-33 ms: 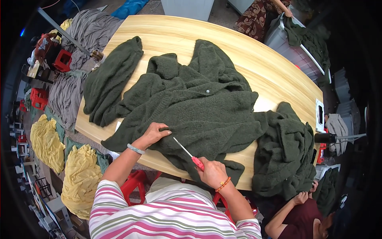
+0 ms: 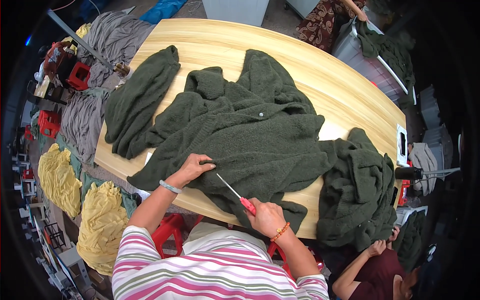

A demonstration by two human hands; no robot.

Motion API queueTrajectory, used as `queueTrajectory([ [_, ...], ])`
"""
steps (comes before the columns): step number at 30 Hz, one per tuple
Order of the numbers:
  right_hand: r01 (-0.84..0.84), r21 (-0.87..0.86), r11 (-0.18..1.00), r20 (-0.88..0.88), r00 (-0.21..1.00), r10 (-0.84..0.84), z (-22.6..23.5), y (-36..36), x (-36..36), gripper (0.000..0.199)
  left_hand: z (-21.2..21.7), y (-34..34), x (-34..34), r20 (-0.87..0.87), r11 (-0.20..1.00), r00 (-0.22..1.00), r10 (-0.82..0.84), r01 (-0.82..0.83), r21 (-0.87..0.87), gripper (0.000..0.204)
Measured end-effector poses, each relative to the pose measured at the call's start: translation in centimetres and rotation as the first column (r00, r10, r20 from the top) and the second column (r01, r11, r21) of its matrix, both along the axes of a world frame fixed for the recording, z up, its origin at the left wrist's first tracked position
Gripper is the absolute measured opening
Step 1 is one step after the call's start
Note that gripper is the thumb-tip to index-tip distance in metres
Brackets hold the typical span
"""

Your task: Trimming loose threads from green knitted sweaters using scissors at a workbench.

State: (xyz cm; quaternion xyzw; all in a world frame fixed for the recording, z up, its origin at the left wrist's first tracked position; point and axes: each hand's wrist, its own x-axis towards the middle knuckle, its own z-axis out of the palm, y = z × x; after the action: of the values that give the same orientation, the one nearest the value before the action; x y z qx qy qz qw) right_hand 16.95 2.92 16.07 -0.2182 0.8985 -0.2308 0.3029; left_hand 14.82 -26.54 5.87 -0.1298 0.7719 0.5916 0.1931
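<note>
A dark green knitted cardigan point(image 2: 250, 135) lies spread over the pale wooden table point(image 2: 345, 100). My left hand point(image 2: 192, 167), with a silver bracelet at the wrist, pinches the cardigan's fabric near its lower hem. My right hand point(image 2: 265, 217), wearing an orange bead bracelet, grips red-handled thread snips point(image 2: 235, 194). The thin metal blade points up and left toward my left fingers, its tip just short of them.
A second green garment point(image 2: 135, 105) lies at the table's left end, and a green heap point(image 2: 360, 190) hangs over the right edge. A phone point(image 2: 401, 145) sits near it. A grey crate point(image 2: 370, 55), yellow cloth piles point(image 2: 100, 220), grey cloth point(image 2: 85, 115) and another person point(image 2: 370, 265) surround the table.
</note>
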Motion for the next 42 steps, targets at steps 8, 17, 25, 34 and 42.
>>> queueTrajectory([
  [8, -0.020, 0.011, 1.000, 0.006, 1.000, 0.020, 0.8, -0.3, -0.4, 0.021, 0.3, -0.2, 0.6, 0.151, 0.998, 0.988, -0.012, 0.001, 0.068, 0.021],
  [17, 0.014, -0.028, 0.999, -0.006, 1.000, -0.015, 0.8, -0.3, -0.4, 0.021, 1.2, 0.4, 1.4, 0.242, 0.933, 0.966, 0.095, -0.171, 0.316, 0.026],
  [25, -0.041, 0.014, 0.999, 0.081, 0.996, 0.040, 0.5, 0.3, 0.6, 0.028, 3.4, 1.4, 2.2, 0.316, 0.818, 0.938, 0.146, -0.294, 0.494, 0.029],
  [34, -0.272, 0.033, 0.962, 0.182, 0.948, 0.262, -4.2, 1.8, 4.6, 0.030, 13.3, 9.2, 2.7, -0.239, 0.798, 0.934, -0.265, 0.351, 0.489, 0.011],
  [42, 0.150, -0.074, 0.986, -0.042, 0.987, -0.153, -7.7, 5.4, 4.1, 0.040, 20.8, 22.3, 4.8, -0.757, 0.038, 0.561, -0.336, 0.811, 0.584, 0.013],
])
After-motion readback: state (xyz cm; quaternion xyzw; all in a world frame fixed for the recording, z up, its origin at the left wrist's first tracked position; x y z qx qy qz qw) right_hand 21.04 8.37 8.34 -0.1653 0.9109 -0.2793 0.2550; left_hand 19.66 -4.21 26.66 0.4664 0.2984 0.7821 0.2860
